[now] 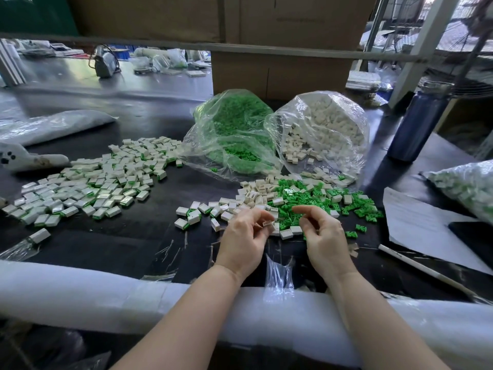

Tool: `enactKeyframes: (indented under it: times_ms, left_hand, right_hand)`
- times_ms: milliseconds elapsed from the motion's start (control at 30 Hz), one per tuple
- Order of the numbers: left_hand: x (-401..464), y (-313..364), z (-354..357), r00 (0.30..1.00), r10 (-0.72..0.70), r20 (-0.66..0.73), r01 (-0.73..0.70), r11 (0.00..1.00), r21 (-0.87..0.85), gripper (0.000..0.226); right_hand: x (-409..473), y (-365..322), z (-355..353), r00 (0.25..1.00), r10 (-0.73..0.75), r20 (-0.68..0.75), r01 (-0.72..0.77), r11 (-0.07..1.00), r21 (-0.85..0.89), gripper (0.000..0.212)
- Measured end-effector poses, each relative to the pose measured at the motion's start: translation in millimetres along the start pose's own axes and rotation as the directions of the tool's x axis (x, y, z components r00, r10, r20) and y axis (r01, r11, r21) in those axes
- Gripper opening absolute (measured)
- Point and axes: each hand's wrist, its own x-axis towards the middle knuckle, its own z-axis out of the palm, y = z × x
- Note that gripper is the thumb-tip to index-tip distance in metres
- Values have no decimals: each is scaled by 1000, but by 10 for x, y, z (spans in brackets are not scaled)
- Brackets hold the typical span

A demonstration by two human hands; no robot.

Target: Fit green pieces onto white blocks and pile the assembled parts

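Note:
My left hand [244,237] pinches a small white block [266,224] between thumb and fingertips, just above the black table. My right hand [324,235] hovers beside it with curved fingers, and nothing shows between them. Right behind the hands lie loose green pieces [306,204] mixed with loose white blocks [254,193]. A broad pile of assembled white-and-green parts [88,182] spreads over the left of the table. A few assembled parts [190,216] lie just left of my left hand.
Two open clear bags stand behind the loose parts, one of green pieces [234,129] and one of white blocks [325,129]. A dark blue bottle [418,121], a paper sheet [426,231] and a bag of assembled parts [466,188] are at the right. White foam padding [80,295] lines the front edge.

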Motion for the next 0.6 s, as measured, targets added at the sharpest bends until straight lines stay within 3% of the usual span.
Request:
enactKeyframes:
  times_ms: [133, 400, 600]
  left_hand:
    - [-10, 2, 20, 997, 19, 71, -14, 997, -70, 16]
    - [8, -22, 16, 977, -131, 165, 164, 965, -203, 12]
    - [11, -10, 13, 972, -129, 194, 179, 946, -270, 11]
  right_hand:
    - [-1, 4, -1, 998, 2, 55, -6, 997, 70, 26]
    - [10, -8, -18, 991, 79, 107, -114, 917, 381, 16]
    - [8, -3, -23, 989, 30, 145, -81, 931, 357, 21]
